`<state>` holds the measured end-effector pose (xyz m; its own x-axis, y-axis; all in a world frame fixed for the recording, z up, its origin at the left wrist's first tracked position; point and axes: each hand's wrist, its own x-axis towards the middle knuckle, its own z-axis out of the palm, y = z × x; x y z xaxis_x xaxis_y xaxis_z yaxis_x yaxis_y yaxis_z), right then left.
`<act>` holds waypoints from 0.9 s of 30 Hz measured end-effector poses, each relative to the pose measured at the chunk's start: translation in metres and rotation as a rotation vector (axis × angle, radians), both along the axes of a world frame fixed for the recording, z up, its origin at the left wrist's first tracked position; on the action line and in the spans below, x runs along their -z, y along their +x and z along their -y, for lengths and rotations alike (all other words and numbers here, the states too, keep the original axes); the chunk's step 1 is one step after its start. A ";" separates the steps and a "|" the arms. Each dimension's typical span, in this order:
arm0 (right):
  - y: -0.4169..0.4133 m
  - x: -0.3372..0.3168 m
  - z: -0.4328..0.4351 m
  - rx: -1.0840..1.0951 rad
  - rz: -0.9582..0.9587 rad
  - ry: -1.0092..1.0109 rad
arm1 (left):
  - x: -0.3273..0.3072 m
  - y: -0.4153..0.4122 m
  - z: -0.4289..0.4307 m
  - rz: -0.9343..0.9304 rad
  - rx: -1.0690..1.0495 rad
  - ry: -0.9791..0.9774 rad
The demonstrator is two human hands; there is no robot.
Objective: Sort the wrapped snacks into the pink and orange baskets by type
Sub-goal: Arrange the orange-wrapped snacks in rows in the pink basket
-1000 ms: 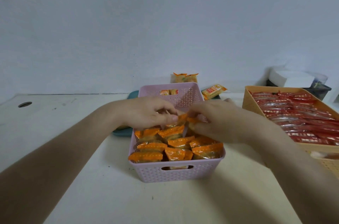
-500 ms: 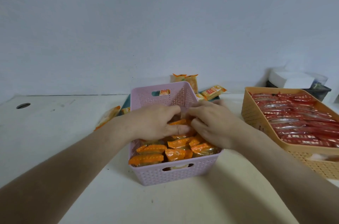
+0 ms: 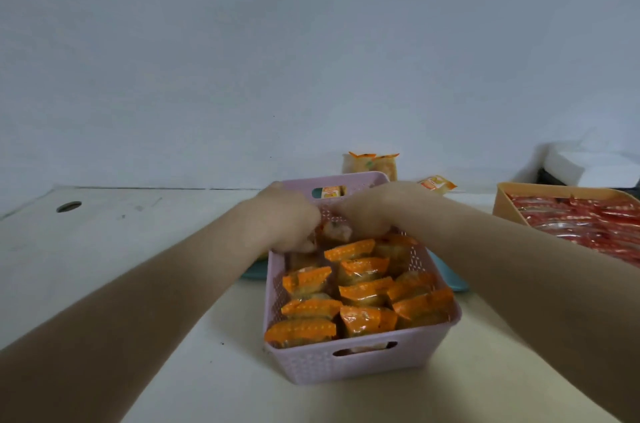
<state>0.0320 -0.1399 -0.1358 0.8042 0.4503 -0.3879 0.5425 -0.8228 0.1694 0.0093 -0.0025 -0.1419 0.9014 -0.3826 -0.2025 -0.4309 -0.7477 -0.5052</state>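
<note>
Head view: both hands have moved from the middle of the pink basket (image 3: 360,358) to its far end since half a second ago, uncovering more of the packed rows nearer the camera. The left hand (image 3: 289,221) is curled over at the far-left inner corner, fingers bent down among the wrappers; the right hand (image 3: 365,211) is bent likewise beside it, and between them sits a blurred wrapped snack (image 3: 334,231) that both appear to pinch, though how firmly cannot be told. The basket stands at the middle of the pale bench (image 3: 138,249), partly over a teal tray (image 3: 254,270), and is filled with orange-wrapped snacks (image 3: 349,249), clear film showing golden contents under orange, dotted, saw-toothed seals, laid in overlapping rows. The orange basket (image 3: 512,197) rests at the bench's right edge, packed with red-wrapped snacks (image 3: 575,218) lying side by side. Three more orange-and-yellow packets (image 3: 372,164) remain near the bench's far edge, by the wall behind the pink basket.
</note>
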 end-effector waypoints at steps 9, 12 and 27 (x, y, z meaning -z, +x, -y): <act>-0.015 0.000 -0.002 -0.018 -0.066 0.201 | 0.003 0.005 -0.002 0.083 0.005 -0.154; -0.018 -0.002 0.003 -0.021 -0.043 0.231 | -0.004 -0.013 -0.008 -0.007 0.040 -0.330; -0.065 -0.016 0.048 0.001 0.308 0.497 | -0.006 -0.055 0.009 -0.364 0.052 -0.680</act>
